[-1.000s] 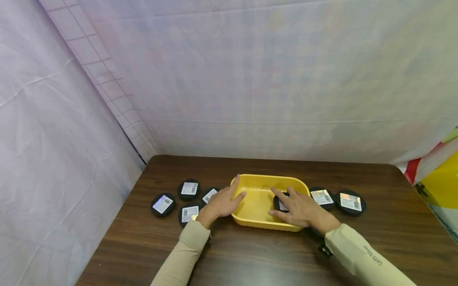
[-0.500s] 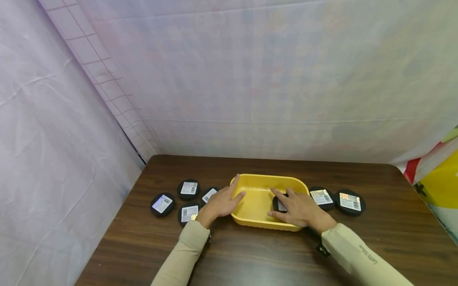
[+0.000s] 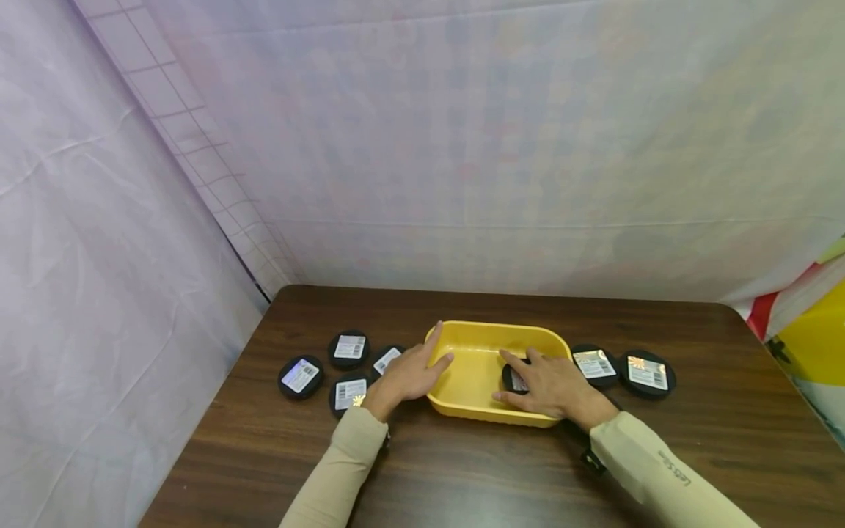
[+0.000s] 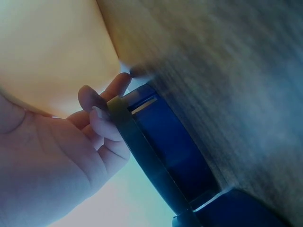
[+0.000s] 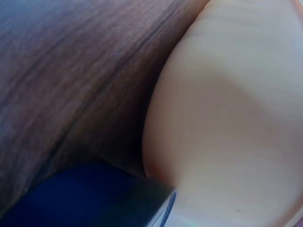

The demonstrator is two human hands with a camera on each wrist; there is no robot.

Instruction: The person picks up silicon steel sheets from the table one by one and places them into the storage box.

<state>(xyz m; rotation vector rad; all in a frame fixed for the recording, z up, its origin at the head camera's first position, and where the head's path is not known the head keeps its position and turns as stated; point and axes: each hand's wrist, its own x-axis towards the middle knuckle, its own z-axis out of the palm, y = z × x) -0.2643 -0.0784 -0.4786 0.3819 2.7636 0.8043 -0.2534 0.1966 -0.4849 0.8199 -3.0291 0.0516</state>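
Observation:
My left hand (image 3: 411,372) holds the left side of a yellow plastic basin (image 3: 472,414); its thumb reaches over the rim and the other fingers stay outside. In the left wrist view those fingers (image 4: 113,90) are bent beside a flat round black case (image 4: 165,146). Inside the basin, at its right end, my right hand (image 3: 551,383) grips another flat round black case (image 3: 508,378), fingers spread over its top and side. That hand covers much of the case's white label. The right wrist view shows only the basin wall (image 5: 222,118) and a dark case (image 5: 85,198) outside it.
Left of the basin lie several labelled black cases, one (image 3: 300,378) outermost and one (image 3: 348,349) farther back. Two more, a nearer case (image 3: 594,365) and an outer case (image 3: 647,374), lie to its right. Brown wooden table (image 3: 475,469); white curtain (image 3: 462,183) behind.
My right hand has shifted very slightly to the left with the case inside the basin. The left hand and the basin have stayed put.

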